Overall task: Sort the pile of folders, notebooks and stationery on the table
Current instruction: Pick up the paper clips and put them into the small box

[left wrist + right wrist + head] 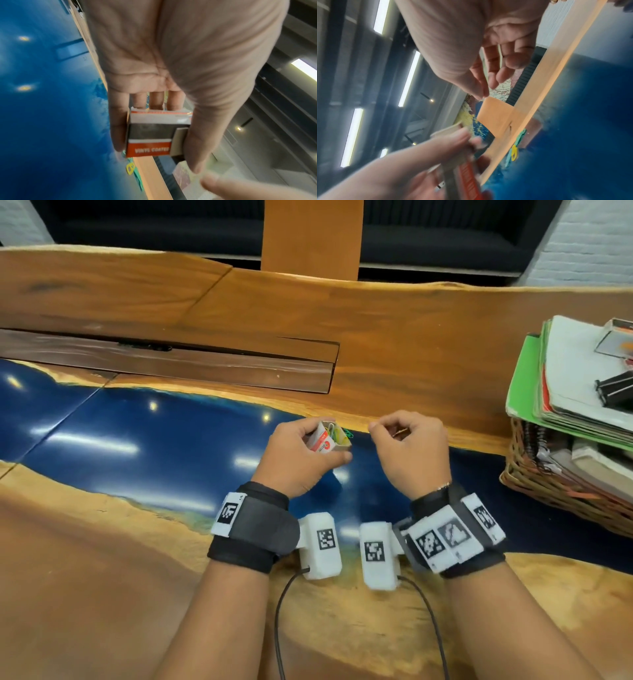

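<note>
My left hand grips a small orange-and-white paper clip box just above the blue strip of the table. The box's tray is slid open, and coloured clips show inside it. In the left wrist view the box sits between my thumb and fingers, with its orange label facing the camera. My right hand hovers just to the right of the box with its fingers curled. Its thumb and forefinger tips meet, and nothing shows between them. Loose green and yellow clips lie on the table behind the box.
At the right edge of the wooden table, a stack of folders and notebooks rests on a wicker basket holding more notebooks. A black binder clip lies on the stack. A long recessed panel runs across the table's far left.
</note>
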Demonstrator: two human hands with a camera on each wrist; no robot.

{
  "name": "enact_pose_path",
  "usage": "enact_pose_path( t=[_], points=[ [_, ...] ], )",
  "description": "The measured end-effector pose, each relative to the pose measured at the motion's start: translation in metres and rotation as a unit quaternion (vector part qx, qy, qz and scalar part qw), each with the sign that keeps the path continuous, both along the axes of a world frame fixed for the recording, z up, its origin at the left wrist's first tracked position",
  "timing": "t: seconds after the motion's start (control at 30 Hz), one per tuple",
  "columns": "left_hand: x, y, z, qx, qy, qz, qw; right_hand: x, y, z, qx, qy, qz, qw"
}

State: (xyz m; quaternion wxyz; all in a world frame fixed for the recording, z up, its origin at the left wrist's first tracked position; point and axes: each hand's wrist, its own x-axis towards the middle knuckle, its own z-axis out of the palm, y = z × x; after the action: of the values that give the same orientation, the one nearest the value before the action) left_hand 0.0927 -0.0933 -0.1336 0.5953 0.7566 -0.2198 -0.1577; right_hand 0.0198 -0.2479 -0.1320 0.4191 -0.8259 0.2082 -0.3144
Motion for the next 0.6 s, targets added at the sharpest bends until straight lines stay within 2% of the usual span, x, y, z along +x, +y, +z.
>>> enact_pose_path(
  t=[0.17, 0.27, 0.37, 0.47, 0.6],
  points=[
    [0.017, 0.023, -0.002, -0.018, 0.02, 0.064, 0.998, 0.043, -0.009, 0.001, -0.03, 0.191, 0.055, 0.98],
    [0.017, 0.023, 0.0, -0.027, 0.024, 0.064, 0.997, 0.063, -0.007, 0.006, -0.071, 0.27, 0.067, 0.958],
    [0.013, 0.019, 0.002, -0.028, 0.026, 0.049, 0.998, 0.076, 0.001, 0.014, -0.137, 0.343, 0.117, 0.922],
    [0.011, 0.017, 0.002, -0.026, 0.023, 0.04, 0.999, 0.08, 0.002, 0.015, -0.179, 0.389, 0.131, 0.894],
    [0.01, 0.018, 0.002, -0.028, 0.028, 0.039, 0.998, 0.075, -0.007, 0.007, -0.155, 0.4, 0.113, 0.896]
  ],
)
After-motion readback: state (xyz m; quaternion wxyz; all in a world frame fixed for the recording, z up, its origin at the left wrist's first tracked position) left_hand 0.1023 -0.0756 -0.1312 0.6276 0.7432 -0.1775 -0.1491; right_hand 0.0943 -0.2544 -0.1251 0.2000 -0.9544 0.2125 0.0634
